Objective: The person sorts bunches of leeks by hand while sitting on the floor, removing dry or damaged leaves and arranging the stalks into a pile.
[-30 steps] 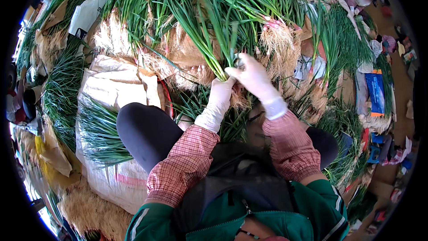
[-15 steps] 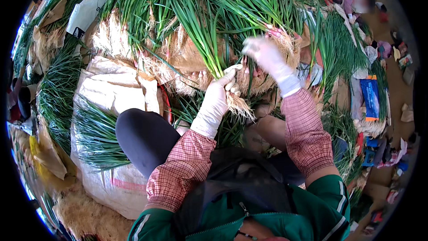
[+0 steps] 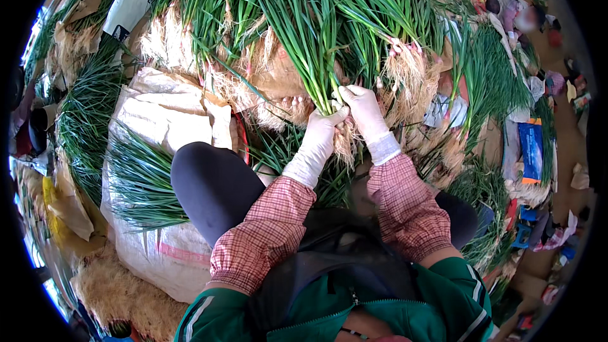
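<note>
The bunch of green onions (image 3: pixel 316 44) lies in front of the person, its leaves fanning away and its roots toward the body, on top of a big heap of more onions (image 3: pixel 209 31). The left hand (image 3: pixel 323 130) and the right hand (image 3: pixel 361 107) meet side by side at the root end of the bunch. To the left of the raised knee (image 3: pixel 212 183) lies a sack (image 3: pixel 158 126), and a smaller bunch (image 3: pixel 142 180) rests on it. Further onion bundles (image 3: pixel 494 82) lie at the right, beside a flat packet (image 3: pixel 531 151) on the floor
</note>
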Demonstrator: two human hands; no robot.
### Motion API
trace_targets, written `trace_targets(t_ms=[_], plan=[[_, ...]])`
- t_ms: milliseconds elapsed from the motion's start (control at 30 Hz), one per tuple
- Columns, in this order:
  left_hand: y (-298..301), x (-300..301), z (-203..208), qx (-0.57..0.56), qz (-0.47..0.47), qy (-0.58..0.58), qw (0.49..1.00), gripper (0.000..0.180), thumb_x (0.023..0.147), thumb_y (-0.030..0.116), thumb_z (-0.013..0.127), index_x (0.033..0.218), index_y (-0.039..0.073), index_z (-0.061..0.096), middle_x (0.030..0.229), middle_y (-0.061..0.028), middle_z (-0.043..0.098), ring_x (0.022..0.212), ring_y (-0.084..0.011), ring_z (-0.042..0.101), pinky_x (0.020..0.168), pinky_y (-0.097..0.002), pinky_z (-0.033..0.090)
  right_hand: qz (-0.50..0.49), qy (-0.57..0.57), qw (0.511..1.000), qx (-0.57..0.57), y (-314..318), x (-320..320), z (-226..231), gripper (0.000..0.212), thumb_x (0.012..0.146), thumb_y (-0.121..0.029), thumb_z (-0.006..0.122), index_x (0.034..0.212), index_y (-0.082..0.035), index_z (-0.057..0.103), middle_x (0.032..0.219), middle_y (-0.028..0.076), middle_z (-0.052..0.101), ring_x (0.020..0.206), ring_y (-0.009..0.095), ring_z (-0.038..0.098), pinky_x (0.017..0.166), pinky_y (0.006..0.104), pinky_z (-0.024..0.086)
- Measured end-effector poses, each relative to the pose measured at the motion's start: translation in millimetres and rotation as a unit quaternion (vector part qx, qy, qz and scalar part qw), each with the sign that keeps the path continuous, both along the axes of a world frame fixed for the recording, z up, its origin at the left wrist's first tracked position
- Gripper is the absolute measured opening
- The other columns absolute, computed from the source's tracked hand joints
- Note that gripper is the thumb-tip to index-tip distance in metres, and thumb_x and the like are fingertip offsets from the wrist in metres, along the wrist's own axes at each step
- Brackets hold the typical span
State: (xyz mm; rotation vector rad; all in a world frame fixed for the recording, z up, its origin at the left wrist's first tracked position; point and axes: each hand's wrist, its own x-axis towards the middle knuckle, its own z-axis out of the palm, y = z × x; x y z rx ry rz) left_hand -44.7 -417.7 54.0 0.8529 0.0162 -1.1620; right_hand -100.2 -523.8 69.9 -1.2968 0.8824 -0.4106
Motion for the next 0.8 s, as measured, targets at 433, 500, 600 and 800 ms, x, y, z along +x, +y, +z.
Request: trace_targets(t_ms=[433, 500, 600, 800], plan=[[39.1, 16.8, 18.0, -0.103, -0.034, 0.140, 0.984, 0.018, 0.087, 0.005, 0.058, 0.104, 0.000, 0.055, 0.084, -0.0096, 0.062, 0.062, -0.0106, 0.054, 0.055, -0.0229, 0.046, -0.068, -0.140, 0.944, 0.291, 21.8, 28.5, 19.9, 0.030, 0.096, -0.034, 0.048, 0.103, -0.008, 0.060, 0.074, -0.001, 0.057, 0.056, 0.007, 0.052, 0.047, 0.0210, 0.043], [43.0, 18.7, 13.3, -0.159, -0.062, 0.160, 0.972, 0.018, 0.087, 0.007, 0.058, 0.103, 0.001, 0.054, 0.082, -0.0074, 0.060, 0.064, -0.0106, 0.053, 0.056, -0.0235, 0.047, -0.093, -0.115, 0.940, 0.308, 33.5, 25.5, 25.5, 0.028, 0.096, -0.033, 0.048, 0.102, -0.008, 0.061, 0.071, -0.002, 0.057, 0.056, 0.008, 0.052, 0.046, 0.0217, 0.043], [46.2, 18.6, -3.1, -0.243, -0.127, 0.222, 0.936, 0.017, 0.090, 0.013, 0.056, 0.102, 0.003, 0.051, 0.075, -0.0013, 0.048, 0.060, -0.0088, 0.044, 0.054, -0.0213, 0.041, -0.065, -0.100, 0.956, 0.267, 26.9, 22.6, 2.0, 0.026, 0.095, -0.026, 0.050, 0.101, -0.005, 0.063, 0.080, 0.002, 0.062, 0.065, 0.012, 0.056, 0.059, 0.0265, 0.047], [58.7, 16.1, 7.8, -0.278, -0.120, 0.179, 0.936, 0.048, 0.086, 0.012, 0.060, 0.129, -0.001, 0.041, 0.081, -0.0005, 0.047, 0.059, -0.0073, 0.041, 0.056, -0.0211, 0.040, -0.141, -0.010, 0.990, 0.014, 1.4, 34.3, 2.6, 0.022, 0.094, -0.017, 0.049, 0.088, 0.001, 0.060, 0.082, 0.007, 0.063, 0.064, 0.013, 0.058, 0.052, 0.0256, 0.051]])
